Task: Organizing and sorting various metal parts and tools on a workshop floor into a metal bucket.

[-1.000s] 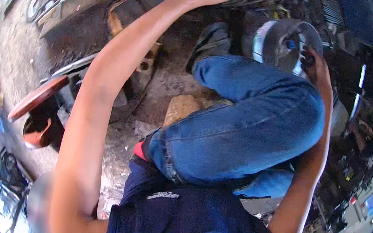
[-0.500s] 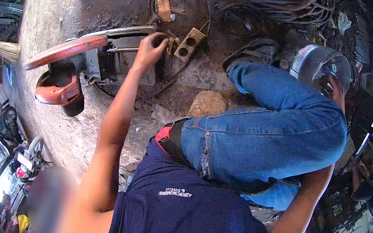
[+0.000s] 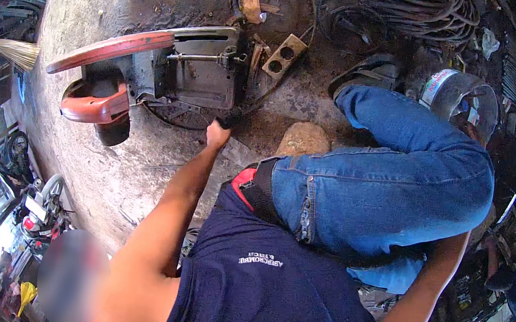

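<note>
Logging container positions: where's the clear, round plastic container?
Head view, upper right: the container by the right hand, just beyond the blue-jeaned leg, right of the dark shoe.

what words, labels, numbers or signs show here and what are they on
Navy blue cloth shirt: white lettering, two lines, legible; wording not copied here.
Round see-through plastic tub: white label with coloured print, small and blurred.
I make out no other readable text.

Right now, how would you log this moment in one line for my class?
left hand: beside machine, hold unclear | right hand: at clear bucket, partly hidden | floor: outlet block, coiled cable
</note>
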Available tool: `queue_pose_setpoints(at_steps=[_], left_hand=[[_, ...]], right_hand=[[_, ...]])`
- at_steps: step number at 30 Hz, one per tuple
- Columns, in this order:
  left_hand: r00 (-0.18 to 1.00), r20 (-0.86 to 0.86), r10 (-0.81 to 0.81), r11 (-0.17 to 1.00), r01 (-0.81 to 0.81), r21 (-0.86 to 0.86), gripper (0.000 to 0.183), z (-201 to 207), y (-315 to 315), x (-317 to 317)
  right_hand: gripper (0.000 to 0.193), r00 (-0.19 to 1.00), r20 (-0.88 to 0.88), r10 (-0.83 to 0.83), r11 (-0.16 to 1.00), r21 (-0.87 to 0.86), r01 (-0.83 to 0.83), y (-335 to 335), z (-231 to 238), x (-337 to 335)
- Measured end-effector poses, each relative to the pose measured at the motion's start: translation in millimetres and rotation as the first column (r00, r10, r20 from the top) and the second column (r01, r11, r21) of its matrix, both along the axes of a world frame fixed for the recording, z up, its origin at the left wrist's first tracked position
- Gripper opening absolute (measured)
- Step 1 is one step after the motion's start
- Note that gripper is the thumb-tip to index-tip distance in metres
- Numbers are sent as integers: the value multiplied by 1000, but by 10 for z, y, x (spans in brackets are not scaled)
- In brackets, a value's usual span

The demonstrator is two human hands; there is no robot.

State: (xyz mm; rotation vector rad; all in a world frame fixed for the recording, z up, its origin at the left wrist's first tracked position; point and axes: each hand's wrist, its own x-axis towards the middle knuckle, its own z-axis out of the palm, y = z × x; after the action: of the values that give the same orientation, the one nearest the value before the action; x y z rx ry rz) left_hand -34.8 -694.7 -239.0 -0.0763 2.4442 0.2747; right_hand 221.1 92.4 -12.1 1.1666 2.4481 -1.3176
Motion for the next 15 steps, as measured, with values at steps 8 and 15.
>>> queue_pose_setpoints(at_steps=[8,15], left_hand=[[973,-23,-231,972,231,44,43,161,235,100],[848,-257,-464,795,526,302,34,621,1350,-355]], right_hand=[[45,999,52,0,999,36,-2,-172,11,-142],[43,997,70,-35,997,66,31,-165,176,16]])
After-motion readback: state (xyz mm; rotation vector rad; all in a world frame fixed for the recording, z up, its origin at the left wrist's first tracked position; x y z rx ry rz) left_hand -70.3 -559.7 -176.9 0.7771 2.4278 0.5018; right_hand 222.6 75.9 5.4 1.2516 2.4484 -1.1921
